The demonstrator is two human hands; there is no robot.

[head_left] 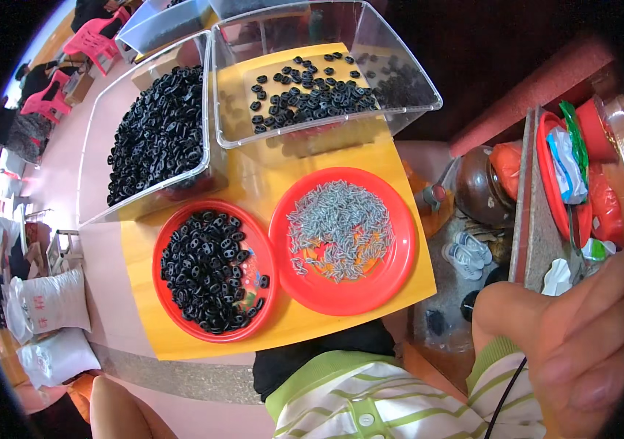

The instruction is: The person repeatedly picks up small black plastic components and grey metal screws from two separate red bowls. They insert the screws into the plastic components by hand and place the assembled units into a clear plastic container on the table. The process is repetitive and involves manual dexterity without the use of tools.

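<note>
Close to the lens at the right edge, my right hand [590, 336] is raised with its fingers curled in. Whatever it may hold is hidden. My left forearm [125, 413] shows at the lower left, but its hand lies outside the picture. On the yellow tabletop [180, 350] sit two red plates side by side. The left plate [256, 252] holds a heap of small black oval pieces with two holes [202, 263]. Small silver screw-like pieces [337, 216] fill much of the right plate [402, 249]. Neither plate is touched by a hand.
Behind the plates stand two clear plastic bins. The left bin [96, 150] is heaped with black pieces; the right bin [418, 91] has fewer. A stone ledge [523, 212], a brown jar [479, 186] and white shoes [467, 254] are at right. White sacks [52, 304] and pink chairs [92, 40] are leftward.
</note>
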